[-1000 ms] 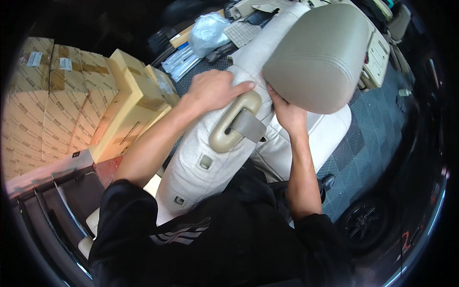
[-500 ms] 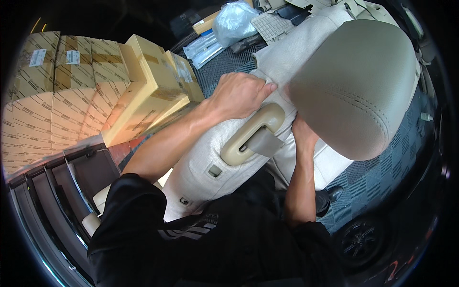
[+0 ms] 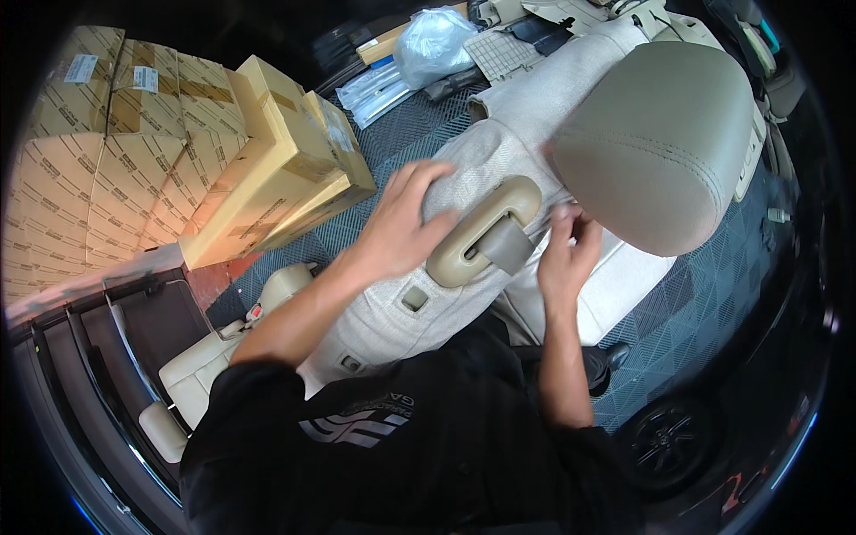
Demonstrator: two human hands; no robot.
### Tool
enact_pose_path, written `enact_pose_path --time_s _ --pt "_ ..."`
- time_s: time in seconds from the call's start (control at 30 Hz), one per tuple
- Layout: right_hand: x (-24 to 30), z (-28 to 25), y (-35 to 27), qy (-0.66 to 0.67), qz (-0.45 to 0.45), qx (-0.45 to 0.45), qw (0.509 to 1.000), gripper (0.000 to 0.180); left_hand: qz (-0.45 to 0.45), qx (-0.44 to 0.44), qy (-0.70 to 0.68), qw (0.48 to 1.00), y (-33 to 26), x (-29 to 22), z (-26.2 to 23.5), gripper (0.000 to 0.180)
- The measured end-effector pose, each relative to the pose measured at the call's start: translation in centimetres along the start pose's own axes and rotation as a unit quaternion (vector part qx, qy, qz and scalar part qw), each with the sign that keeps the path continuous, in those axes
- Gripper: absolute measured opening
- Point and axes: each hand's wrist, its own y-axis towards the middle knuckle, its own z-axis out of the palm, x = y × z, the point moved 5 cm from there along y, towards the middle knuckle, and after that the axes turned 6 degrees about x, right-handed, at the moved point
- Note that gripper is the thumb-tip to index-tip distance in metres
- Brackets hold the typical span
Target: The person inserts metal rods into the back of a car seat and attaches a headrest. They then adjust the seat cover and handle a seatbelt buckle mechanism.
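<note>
A car seat backrest covered in pale grey-white fabric [image 3: 383, 325] lies across in front of me. On it sits a beige oval belt guide [image 3: 464, 259], with a grey seat belt [image 3: 506, 248] passing through. My left hand [image 3: 401, 223] is over the fabric left of the guide, fingers apart and slightly blurred. My right hand [image 3: 571, 254] is to the right of the belt, beside the fabric's edge and below the grey-beige headrest [image 3: 655, 147]. Its fingers are loosely bent and apart, with nothing visible in them. Square openings [image 3: 415, 299] show in the cover.
Cardboard boxes [image 3: 294, 152] stand at the left. Beyond the seat lie a clear plastic bag [image 3: 435, 46] and trim parts [image 3: 504, 53]. Another beige seat [image 3: 192, 379] is at lower left, near dark panels with chrome strips [image 3: 134, 339]. A black wheel [image 3: 667, 441] stands at lower right.
My left hand has lifted from the fabric's far edge and come nearer, its fist opening. My right hand has come out from beneath the headrest. The headrest and belt guide have shifted slightly in view.
</note>
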Motion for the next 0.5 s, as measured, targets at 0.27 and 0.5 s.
enact_pose_path --time_s 0.27,0.5 --pt "6.4 3.1 -6.5 -0.15 -0.236 0.1 0.955 0.046 -0.093 0.118 0.035 0.988 -7.8 0.4 0.7 0.095" --pt "8.3 3.6 -4.6 -0.216 -0.245 0.157 0.932 0.066 -0.119 0.108 0.053 0.986 -8.5 0.8 0.5 0.101"
